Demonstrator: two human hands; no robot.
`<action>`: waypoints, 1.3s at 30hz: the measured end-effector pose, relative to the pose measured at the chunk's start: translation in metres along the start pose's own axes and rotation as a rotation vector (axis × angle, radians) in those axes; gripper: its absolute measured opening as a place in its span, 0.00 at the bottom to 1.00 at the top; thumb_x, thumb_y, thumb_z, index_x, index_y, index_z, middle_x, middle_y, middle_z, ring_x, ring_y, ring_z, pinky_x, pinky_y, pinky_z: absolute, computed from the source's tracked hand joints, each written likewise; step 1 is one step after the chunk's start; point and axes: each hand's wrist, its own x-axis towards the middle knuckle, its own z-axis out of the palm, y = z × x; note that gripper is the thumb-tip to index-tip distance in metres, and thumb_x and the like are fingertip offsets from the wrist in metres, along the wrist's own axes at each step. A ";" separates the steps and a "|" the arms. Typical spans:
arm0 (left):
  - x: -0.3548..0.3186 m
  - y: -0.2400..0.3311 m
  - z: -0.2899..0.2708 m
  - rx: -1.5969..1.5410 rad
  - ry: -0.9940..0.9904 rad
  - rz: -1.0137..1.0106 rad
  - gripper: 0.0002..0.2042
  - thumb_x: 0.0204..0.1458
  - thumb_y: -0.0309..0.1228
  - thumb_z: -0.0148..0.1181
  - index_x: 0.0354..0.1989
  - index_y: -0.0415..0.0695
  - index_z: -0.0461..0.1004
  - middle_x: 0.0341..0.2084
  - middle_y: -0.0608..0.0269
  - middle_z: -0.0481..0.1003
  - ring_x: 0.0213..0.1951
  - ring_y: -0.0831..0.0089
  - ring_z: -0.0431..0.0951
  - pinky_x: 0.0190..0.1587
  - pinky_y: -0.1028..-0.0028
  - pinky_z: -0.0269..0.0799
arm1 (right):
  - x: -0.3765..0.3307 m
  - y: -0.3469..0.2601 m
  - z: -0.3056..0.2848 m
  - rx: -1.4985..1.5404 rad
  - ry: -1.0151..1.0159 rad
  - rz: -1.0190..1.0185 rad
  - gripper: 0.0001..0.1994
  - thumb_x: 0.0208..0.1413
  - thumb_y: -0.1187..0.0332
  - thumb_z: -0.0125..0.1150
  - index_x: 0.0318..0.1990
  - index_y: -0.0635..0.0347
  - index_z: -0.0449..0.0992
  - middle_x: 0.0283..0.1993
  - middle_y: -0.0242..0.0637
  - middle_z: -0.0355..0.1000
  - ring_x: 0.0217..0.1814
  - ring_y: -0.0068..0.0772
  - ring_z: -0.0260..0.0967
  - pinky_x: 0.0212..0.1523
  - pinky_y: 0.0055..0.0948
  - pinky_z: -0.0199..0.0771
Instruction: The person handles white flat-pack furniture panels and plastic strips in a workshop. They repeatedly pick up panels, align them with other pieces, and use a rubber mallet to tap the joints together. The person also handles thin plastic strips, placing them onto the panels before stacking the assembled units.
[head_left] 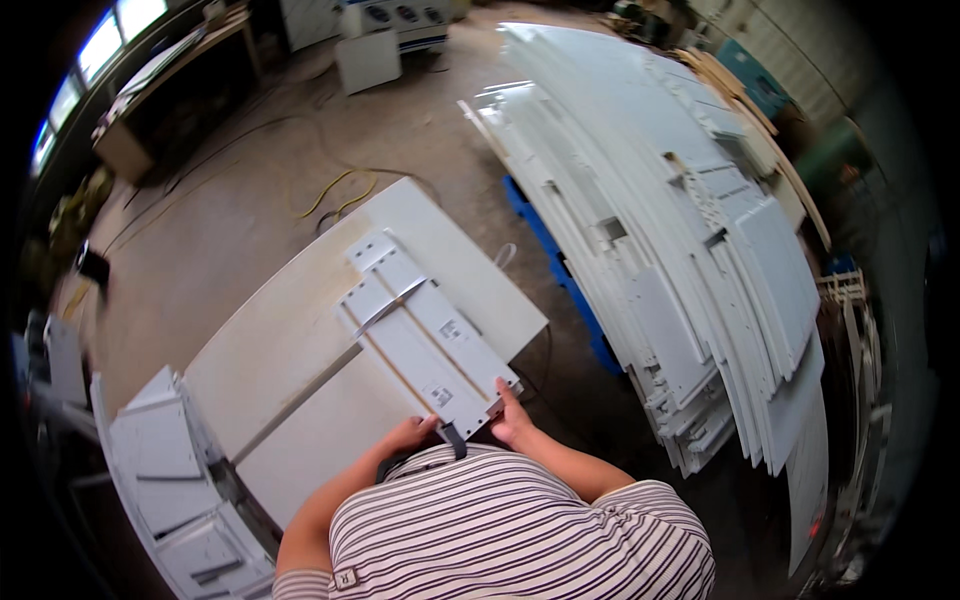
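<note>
A small stack of long white panels [445, 345], with brown strips running along its length, lies at a slant on a pale worktable [290, 290]. My right hand [512, 418] grips the stack's near right corner, thumb on top and fingers out of sight below. At the near left corner, my left hand [410, 432] is closed against the edge, its fingertips partly hidden. A shorter white piece [372, 250] sits at the far end of the stack. Between my hands a dark strap [456, 440] hangs at the near edge.
A tall pile of white panels [640, 200] stands to the right on a blue pallet [560, 270]. More white panels [165, 470] lean at the lower left. A yellow cable [325, 190] runs over the floor beyond the worktable. A bench [170, 90] stands far left.
</note>
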 end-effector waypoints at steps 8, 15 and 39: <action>-0.023 0.030 0.007 -0.217 0.347 -0.008 0.25 0.61 0.48 0.43 0.35 0.33 0.74 0.25 0.52 0.75 0.29 0.65 0.75 0.36 0.65 0.70 | -0.004 -0.009 0.034 -0.084 -0.107 -0.049 0.27 0.53 0.58 0.64 0.58 0.53 0.64 0.57 0.33 0.66 0.58 0.36 0.62 0.59 0.40 0.62; 0.020 0.014 -0.087 -0.163 0.661 0.175 0.20 0.60 0.41 0.46 0.48 0.33 0.68 0.38 0.53 0.75 0.39 0.69 0.75 0.41 0.71 0.70 | 0.042 -0.052 0.102 -0.745 -0.145 0.187 0.36 0.55 0.49 0.57 0.60 0.69 0.55 0.61 0.62 0.57 0.57 0.57 0.64 0.57 0.52 0.63; -0.218 -0.239 -0.263 -1.863 1.399 0.734 0.36 0.53 0.55 0.52 0.57 0.32 0.60 0.54 0.55 0.67 0.60 0.67 0.61 0.64 0.70 0.49 | -0.018 0.001 0.113 -1.032 -0.067 0.101 0.11 0.59 0.62 0.52 0.41 0.59 0.69 0.36 0.38 0.73 0.36 0.30 0.72 0.42 0.32 0.72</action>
